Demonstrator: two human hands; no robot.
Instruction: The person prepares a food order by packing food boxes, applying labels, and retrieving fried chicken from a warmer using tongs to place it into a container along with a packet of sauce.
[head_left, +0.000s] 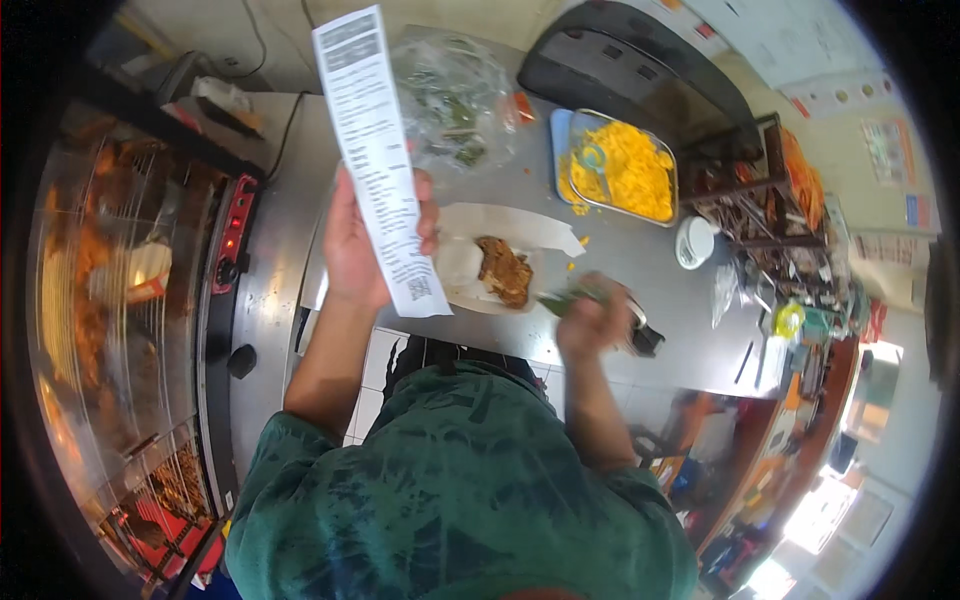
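Note:
My left hand (349, 259) holds a long printed paper receipt (379, 165) upright, its lower end over the edge of the steel counter. My right hand (598, 324) is blurred, its fingers closed around a green leafy piece (566, 300). A dark object with a shiny part (645, 337) shows beside that hand; whether it is held I cannot tell. Between my hands lies an open paper food box (540, 225). Inside are a browned piece of fried meat (508, 271) and a pale mound (459, 262), partly behind the receipt.
A clear plastic bag of green leaves (457, 112) lies behind the box. To its right, a metal tray (673, 191) holds yellow food and a scoop (595, 161). A white round tub (695, 241) stands farther right. At left is a glass-fronted heated display cabinet (120, 270).

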